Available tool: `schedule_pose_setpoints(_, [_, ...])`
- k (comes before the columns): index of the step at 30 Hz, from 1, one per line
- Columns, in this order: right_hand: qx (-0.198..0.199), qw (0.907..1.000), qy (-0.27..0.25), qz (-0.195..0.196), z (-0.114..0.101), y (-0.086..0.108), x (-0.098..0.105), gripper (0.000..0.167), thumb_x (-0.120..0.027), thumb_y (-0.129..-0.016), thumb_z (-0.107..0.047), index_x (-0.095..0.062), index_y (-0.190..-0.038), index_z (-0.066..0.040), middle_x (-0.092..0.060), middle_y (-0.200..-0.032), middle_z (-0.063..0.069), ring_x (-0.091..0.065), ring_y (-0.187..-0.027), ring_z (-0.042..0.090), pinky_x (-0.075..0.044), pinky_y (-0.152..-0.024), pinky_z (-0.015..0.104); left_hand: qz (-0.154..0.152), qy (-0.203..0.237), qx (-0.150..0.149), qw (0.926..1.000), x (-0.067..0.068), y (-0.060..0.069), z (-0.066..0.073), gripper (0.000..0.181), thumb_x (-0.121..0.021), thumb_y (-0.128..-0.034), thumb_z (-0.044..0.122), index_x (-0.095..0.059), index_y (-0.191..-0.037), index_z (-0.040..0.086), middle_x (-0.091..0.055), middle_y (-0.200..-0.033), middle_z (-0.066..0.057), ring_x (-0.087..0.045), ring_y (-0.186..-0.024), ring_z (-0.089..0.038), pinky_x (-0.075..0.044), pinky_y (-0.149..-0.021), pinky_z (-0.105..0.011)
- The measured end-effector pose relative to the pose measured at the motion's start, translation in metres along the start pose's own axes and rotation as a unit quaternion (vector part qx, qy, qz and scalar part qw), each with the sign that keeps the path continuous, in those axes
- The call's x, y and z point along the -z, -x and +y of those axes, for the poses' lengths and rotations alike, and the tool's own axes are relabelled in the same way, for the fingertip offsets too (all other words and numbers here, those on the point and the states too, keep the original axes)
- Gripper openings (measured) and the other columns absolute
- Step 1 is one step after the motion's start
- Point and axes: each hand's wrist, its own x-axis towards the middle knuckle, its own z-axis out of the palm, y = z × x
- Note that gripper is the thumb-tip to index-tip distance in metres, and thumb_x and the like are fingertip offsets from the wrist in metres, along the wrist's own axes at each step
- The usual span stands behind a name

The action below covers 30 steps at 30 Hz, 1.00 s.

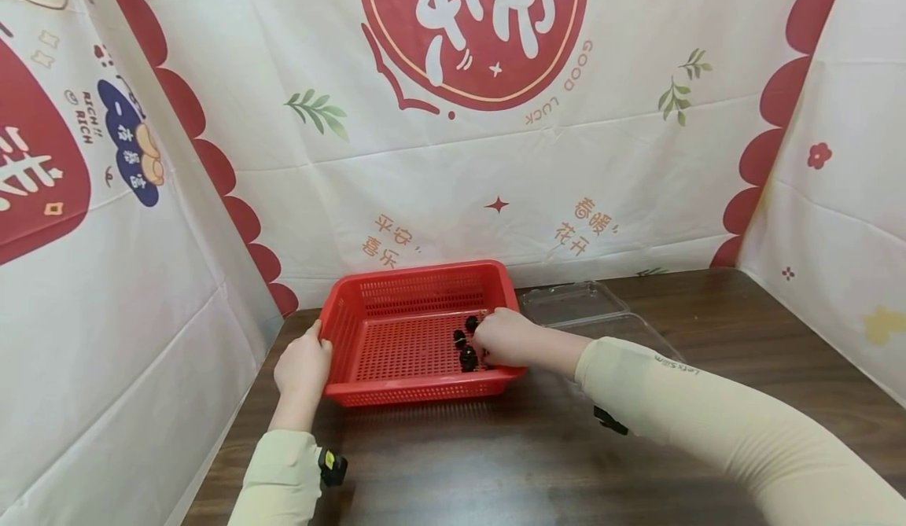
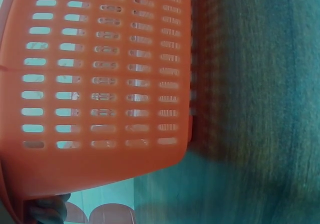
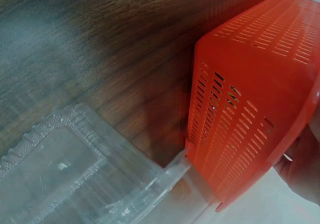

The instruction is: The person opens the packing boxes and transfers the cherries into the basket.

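Observation:
A red perforated plastic basket [image 1: 410, 388] stands on the table against the back cloth. My left hand [image 1: 304, 365] grips its left rim; in the left wrist view, dark fingertips [image 2: 50, 209] show below the rim's corner. My right hand [image 1: 513, 340] reaches over the right rim into the basket, beside several small black roundish things [image 1: 468, 357] with yellowish specks. They lie together near the right end wall. The fingertips of this hand are hidden, so whether they pinch one is unclear. In the right wrist view part of the hand [image 3: 305, 166] shows past the basket's rim.
A clear plastic clamshell box [image 1: 576, 303] lies on the brown wooden table [image 1: 453, 463], just right of the basket; its ridged edge [image 3: 75, 116] shows in the right wrist view. White printed cloth [image 1: 439, 180] hangs at the back and both sides.

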Motion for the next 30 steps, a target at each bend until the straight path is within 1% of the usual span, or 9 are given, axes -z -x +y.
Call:
schedule_pose_setpoints(2, [-0.004,1.0,-0.002,-0.001,-0.001,0.0,-0.001,0.023,-0.073,-0.082,-0.016,-0.065,-0.061,-0.024,-0.055,-0.056,-0.018,-0.048,-0.054,0.005,-0.04,-0.056,0.031,0.0,0.001,0.0,1.0,0.0,0.0,0.0,0.051,-0.051,-0.0973,0.018,-0.043,-0.146,0.005,-0.065,-0.112,-0.026,-0.063,-0.074,-0.032,-0.051,-0.06,-0.049])
schedule_pose_setpoints(8, [0.001,0.9999,0.003,0.015,0.0,0.003,-0.004,0.022,-0.071,-0.079,-0.014,-0.065,-0.061,-0.025,-0.056,-0.057,-0.019,-0.05,-0.055,0.005,-0.041,-0.058,0.031,-0.006,0.006,0.0,1.0,-0.002,0.0,0.0,0.051,-0.051,-0.0973,0.019,-0.043,-0.146,0.005,-0.065,-0.111,-0.026,-0.062,-0.071,-0.031,-0.051,-0.058,-0.048])
schedule_pose_setpoints(12, [0.007,0.9997,-0.001,0.025,-0.001,0.006,-0.001,0.021,-0.071,-0.079,-0.014,-0.064,-0.062,-0.025,-0.056,-0.058,-0.018,-0.048,-0.055,0.005,-0.041,-0.058,0.032,-0.009,0.011,0.004,0.9999,-0.002,-0.001,0.0,0.051,-0.05,-0.0976,0.02,-0.043,-0.146,0.006,-0.064,-0.113,-0.026,-0.063,-0.074,-0.032,-0.051,-0.06,-0.048])
schedule_pose_setpoints(16, [0.007,0.999,0.001,0.044,0.0,0.009,0.004,0.016,-0.072,-0.078,-0.018,-0.066,-0.065,-0.025,-0.057,-0.06,-0.016,-0.049,-0.057,0.007,-0.042,-0.06,0.032,-0.016,0.039,0.016,0.999,0.0,-0.001,-0.002,0.052,-0.048,-0.0975,0.021,-0.042,-0.147,0.007,-0.062,-0.119,-0.026,-0.063,-0.081,-0.034,-0.051,-0.065,-0.05])
schedule_pose_setpoints(20, [-0.007,0.9981,0.005,0.061,0.004,0.012,0.007,0.012,-0.073,-0.08,-0.023,-0.069,-0.069,-0.025,-0.058,-0.062,-0.015,-0.052,-0.06,0.009,-0.041,-0.061,0.034,-0.032,0.081,0.027,0.9958,0.001,-0.001,-0.006,0.053,-0.045,-0.0975,0.022,-0.04,-0.148,0.007,-0.058,-0.126,-0.027,-0.062,-0.089,-0.036,-0.05,-0.072,-0.052])
schedule_pose_setpoints(22, [-0.016,0.9974,0.004,0.07,0.007,0.014,0.008,0.013,-0.072,-0.081,-0.025,-0.069,-0.068,-0.024,-0.058,-0.062,-0.014,-0.052,-0.06,0.01,-0.039,-0.061,0.035,-0.041,0.097,0.031,0.9939,0.002,-0.001,-0.007,0.054,-0.044,-0.0976,0.024,-0.039,-0.149,0.007,-0.056,-0.129,-0.027,-0.06,-0.093,-0.037,-0.049,-0.075,-0.052])
schedule_pose_setpoints(27, [-0.04,0.9953,-0.014,0.088,0.012,0.019,0.013,0.015,-0.071,-0.083,-0.025,-0.069,-0.068,-0.023,-0.059,-0.063,-0.014,-0.053,-0.062,0.01,-0.039,-0.064,0.036,-0.056,0.115,0.035,0.9912,0.005,-0.003,-0.008,0.055,-0.044,-0.0985,0.026,-0.038,-0.149,0.007,-0.054,-0.132,-0.027,-0.059,-0.099,-0.038,-0.048,-0.08,-0.054])
schedule_pose_setpoints(30, [-0.057,0.9938,-0.023,0.093,0.014,0.023,0.016,0.013,-0.07,-0.085,-0.025,-0.072,-0.072,-0.023,-0.062,-0.067,-0.013,-0.056,-0.066,0.009,-0.04,-0.067,0.036,-0.066,0.119,0.036,0.9901,0.008,-0.003,-0.008,0.055,-0.044,-0.099,0.027,-0.037,-0.149,0.006,-0.053,-0.132,-0.027,-0.058,-0.1,-0.039,-0.048,-0.081,-0.054])
